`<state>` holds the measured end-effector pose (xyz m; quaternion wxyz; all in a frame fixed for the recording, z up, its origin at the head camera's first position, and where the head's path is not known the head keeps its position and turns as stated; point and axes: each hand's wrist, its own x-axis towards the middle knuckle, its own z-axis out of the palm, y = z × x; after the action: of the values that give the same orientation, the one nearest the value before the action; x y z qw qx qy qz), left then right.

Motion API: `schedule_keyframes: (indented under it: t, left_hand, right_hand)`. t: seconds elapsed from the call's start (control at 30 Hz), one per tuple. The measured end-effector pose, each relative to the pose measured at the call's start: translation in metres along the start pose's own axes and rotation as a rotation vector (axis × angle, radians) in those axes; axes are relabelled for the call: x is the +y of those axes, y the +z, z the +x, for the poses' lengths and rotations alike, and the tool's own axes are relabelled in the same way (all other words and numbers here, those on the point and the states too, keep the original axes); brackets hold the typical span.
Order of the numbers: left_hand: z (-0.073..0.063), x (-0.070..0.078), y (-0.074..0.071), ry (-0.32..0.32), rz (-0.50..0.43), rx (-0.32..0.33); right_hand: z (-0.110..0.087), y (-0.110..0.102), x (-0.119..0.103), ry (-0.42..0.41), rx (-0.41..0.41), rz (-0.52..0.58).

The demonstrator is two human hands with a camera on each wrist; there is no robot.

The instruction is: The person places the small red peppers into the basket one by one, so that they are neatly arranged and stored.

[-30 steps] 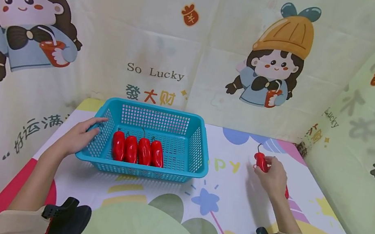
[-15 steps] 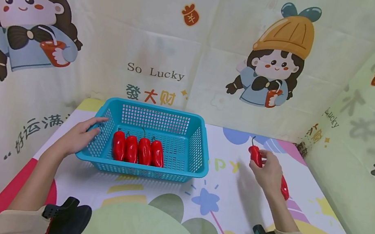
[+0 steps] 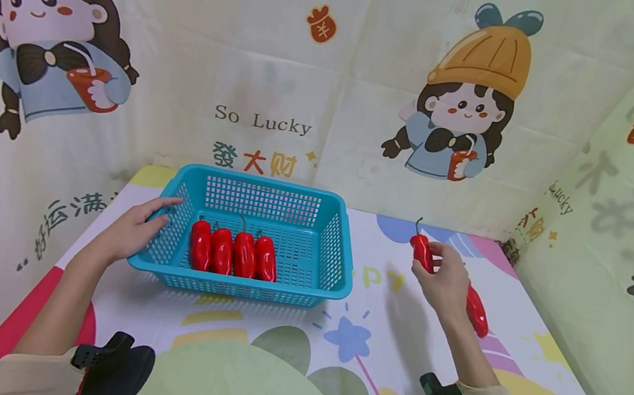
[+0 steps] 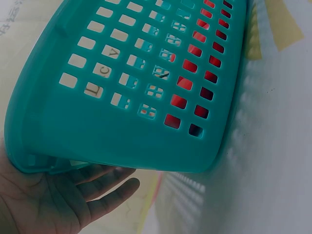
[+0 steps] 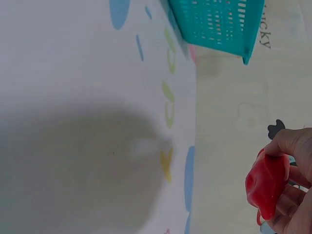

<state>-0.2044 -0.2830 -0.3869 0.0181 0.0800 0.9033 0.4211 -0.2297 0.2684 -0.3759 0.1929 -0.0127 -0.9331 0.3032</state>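
Note:
Several glossy red chili peppers (image 3: 245, 256) lie side by side in a turquoise perforated basket (image 3: 251, 291). My left hand (image 3: 132, 233) holds the basket's left rim; in the left wrist view that hand (image 4: 58, 202) has its fingers under the rim outside the wall. To the basket's right, my right hand (image 3: 446, 282) pinches one red pepper (image 3: 422, 251) above the table, its thin dark stem pointing up. The right wrist view shows this pepper (image 5: 267, 185) between thumb and fingers. Another red pepper (image 3: 477, 312) lies on the table beyond the right wrist, partly hidden by it.
A table cover (image 3: 294, 333) with cartoon prints lies beneath everything. A cream printed curtain (image 3: 357, 106) hangs behind the table, with others along both sides. Dark camera straps sit at both sleeves.
My right hand has moved left and slightly farther back with its pepper, raising it. More of the pepper on the table now shows. The left hand and basket have stayed put.

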Motion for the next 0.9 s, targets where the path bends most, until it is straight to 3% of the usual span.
schedule_keyframes:
  t: [0.47,0.9]
  left_hand:
    - [0.001,0.001,0.0,-0.014,0.001,-0.002]
    - [0.0,-0.001,-0.001,0.001,-0.003,-0.006]
  right_hand:
    - [-0.001,0.006,-0.022,-0.089,0.044,0.061]
    - [-0.007,0.009,-0.043,-0.073,0.007,0.118]
